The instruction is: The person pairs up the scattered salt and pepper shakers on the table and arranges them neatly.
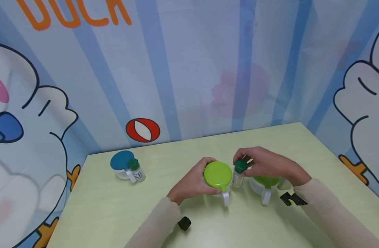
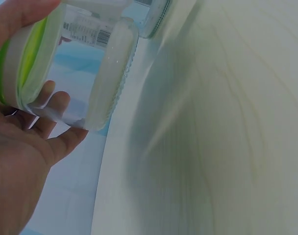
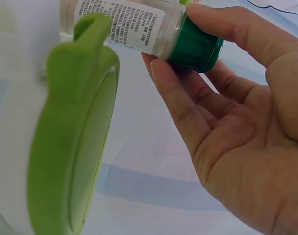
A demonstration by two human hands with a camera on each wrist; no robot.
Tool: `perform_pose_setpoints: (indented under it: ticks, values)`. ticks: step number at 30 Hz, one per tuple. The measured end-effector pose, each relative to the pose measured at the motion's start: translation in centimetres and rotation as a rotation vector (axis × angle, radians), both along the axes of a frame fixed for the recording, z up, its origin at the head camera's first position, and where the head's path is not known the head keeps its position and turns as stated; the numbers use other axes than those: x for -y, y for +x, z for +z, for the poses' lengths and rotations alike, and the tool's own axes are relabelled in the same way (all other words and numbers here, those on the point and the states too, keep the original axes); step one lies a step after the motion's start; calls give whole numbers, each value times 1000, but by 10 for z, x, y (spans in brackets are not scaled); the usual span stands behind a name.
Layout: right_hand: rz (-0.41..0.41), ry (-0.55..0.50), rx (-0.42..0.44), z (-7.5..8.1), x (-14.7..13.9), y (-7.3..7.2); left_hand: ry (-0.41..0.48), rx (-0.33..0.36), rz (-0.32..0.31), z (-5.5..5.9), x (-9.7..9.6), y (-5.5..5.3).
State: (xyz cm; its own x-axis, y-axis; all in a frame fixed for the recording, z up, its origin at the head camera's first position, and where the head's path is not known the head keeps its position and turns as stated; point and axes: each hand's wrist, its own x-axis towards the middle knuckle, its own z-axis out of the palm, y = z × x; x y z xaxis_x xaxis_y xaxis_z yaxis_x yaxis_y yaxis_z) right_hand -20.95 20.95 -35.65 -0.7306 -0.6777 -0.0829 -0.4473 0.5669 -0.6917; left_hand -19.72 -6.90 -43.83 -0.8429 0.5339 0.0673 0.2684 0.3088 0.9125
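Note:
My left hand (image 1: 197,179) grips a clear seasoning jar with a light-green lid (image 1: 218,174) and a white handle, its fingers around the side. In the left wrist view, the jar's ribbed glass base (image 2: 112,78) is close over the table. Just right of it, my right hand (image 1: 266,163) pinches a small spice bottle by its dark-green cap (image 1: 240,166), between thumb and fingers. The bottle's printed label (image 3: 122,22) shows in the right wrist view. Below the right hand stands a second green-lidded jar (image 1: 266,187), partly hidden by the hand.
At the back left, a blue-lidded jar (image 1: 122,162) stands beside another green-capped spice bottle (image 1: 137,171). A striped cartoon backdrop (image 1: 192,69) rises along the rear edge of the pale table (image 1: 108,213).

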Motion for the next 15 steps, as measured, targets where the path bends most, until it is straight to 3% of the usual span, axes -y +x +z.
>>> perform_pose_setpoints:
  ticks: [15]
  values:
    - [20,23,-19,-3,1,-4,-13,-13,-30,-5,-11,-5]
